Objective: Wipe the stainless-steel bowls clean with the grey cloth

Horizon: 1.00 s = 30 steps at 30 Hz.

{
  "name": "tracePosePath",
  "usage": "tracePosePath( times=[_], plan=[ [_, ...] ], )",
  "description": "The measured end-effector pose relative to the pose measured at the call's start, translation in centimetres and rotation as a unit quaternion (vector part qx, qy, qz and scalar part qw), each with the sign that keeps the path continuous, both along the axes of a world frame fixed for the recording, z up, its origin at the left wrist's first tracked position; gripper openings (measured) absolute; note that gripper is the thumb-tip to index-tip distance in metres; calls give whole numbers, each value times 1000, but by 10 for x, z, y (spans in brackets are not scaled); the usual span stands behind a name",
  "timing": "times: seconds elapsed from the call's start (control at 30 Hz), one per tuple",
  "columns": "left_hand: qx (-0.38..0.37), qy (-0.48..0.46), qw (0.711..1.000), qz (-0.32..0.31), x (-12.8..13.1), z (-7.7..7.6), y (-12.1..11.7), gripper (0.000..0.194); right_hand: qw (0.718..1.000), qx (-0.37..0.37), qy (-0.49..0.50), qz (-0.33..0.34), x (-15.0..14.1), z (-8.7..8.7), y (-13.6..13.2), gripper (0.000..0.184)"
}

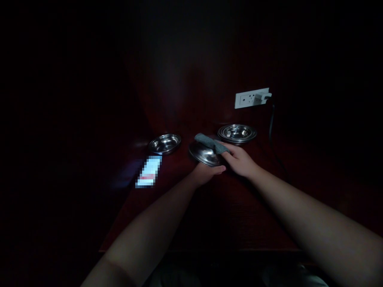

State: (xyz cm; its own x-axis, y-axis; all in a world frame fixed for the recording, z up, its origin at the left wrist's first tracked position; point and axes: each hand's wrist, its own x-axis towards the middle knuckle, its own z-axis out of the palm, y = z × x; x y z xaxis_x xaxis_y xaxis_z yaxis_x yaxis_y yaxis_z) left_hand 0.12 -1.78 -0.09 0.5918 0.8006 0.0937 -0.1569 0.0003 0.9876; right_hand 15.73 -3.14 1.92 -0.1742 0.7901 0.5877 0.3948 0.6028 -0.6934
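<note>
My left hand (207, 172) grips a steel dish (204, 153) from below, holding it tilted with its underside up, above a dark wooden table (209, 215). My right hand (239, 160) is closed on a grey cloth (211, 142) and presses it against the top of that dish. The scene is very dim.
A steel bowl (164, 143) stands on the table to the left. A stack of steel dishes (237, 133) stands at the back right. A bright pixelated rectangle (149, 172) lies front left. A white wall socket (251, 98) holds a plug with a dark cable (271, 119) hanging down.
</note>
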Motion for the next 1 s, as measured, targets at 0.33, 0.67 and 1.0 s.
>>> tracePosePath(
  times=[0.33,0.67,1.0],
  plan=[
    [41,-24,999,-18,0,1,1,56,999,8,-2,-34,0,-3,1,37],
    [66,-31,997,-37,1,9,-4,52,995,81,-35,46,-4,10,-14,35],
    [-45,-16,999,-27,-6,7,-3,54,998,60,-28,-2,-3,5,-7,35]
  ],
)
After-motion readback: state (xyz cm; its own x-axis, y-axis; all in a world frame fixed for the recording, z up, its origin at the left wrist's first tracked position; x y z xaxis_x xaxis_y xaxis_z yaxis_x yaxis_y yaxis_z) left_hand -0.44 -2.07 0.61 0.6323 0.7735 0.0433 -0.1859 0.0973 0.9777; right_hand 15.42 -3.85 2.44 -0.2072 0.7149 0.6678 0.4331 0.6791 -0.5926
